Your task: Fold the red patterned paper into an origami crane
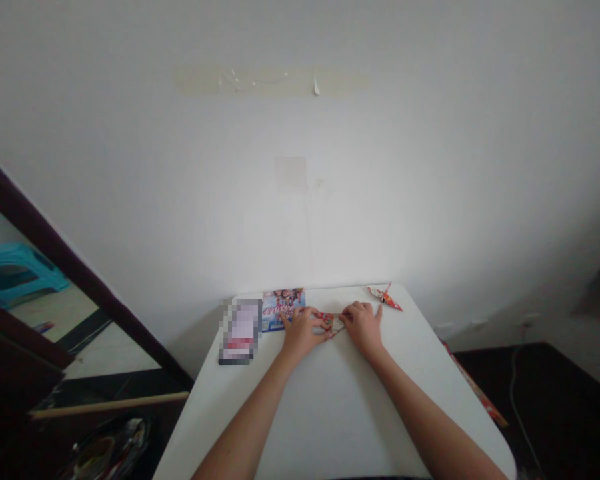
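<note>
Small patterned paper [337,325] lies toward the far side of the desk [325,413], between the hands: left hand [301,331] with its grip nearly closed, thumb and finger on the left end; right hand [363,328] with fingertips pinched on the right end. Uneven pull between them could, I judge, crease or tear it, and a leftward slip could nudge the card [275,303]. Card lettering too small to read; phone [243,327] screen pixelated, no brand legible.

Left forearm [254,415] and right forearm [423,408] are slanting inward from the near side, left hand [303,331] is pinching with thumb [326,337] and forefinger [320,323], right hand [364,327] is bending its fingers [349,311] leftward.
</note>
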A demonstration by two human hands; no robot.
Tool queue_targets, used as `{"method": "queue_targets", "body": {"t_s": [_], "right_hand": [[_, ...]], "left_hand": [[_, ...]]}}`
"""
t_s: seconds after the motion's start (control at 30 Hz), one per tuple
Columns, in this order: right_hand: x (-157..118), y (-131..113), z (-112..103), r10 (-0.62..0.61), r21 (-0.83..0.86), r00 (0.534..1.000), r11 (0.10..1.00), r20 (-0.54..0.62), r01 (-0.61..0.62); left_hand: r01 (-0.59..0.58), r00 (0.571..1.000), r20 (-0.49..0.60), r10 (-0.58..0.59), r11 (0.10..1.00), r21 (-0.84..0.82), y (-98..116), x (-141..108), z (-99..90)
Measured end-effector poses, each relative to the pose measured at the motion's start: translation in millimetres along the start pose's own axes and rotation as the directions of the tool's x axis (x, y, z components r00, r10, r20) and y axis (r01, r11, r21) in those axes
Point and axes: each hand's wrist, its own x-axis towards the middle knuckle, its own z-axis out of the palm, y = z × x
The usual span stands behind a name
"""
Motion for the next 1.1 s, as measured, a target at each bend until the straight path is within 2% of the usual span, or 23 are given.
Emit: {"method": "queue_targets", "body": {"t_s": [0.27, 0.7, 0.97, 1.1], "right_hand": [[0.2, -2.5, -1.6, 0.018, -0.009, 1.0, 1.0, 0.007, -0.018], [0.4, -3.9, 0.3, 0.024, -0.023, 1.0, 0.999, -0.003, -0.024], [1.4, -3.9, 2.6, 0.031, -0.044, 1.0, 0.999, 0.002, -0.031], [1.3, -4.2, 2.5, 0.032, -0.046, 0.999, 0.998, 0.006, -0.032]], "left_hand": [[0.009, 1.0, -0.026, -0.009, 1.0, -0.006, 1.4, -0.2, 1.7], [0.026, 1.0, 0.011, -0.026, 1.0, 0.002, 5.3, -1.4, -1.3], [0.009, 1.0, -0.021, -0.008, 0.999, 0.031, 6.2, -2.4, -0.4], [0.027, 1.0, -0.003, -0.027, 0.999, 0.017, 7.1, -2.6, -0.9]]}}
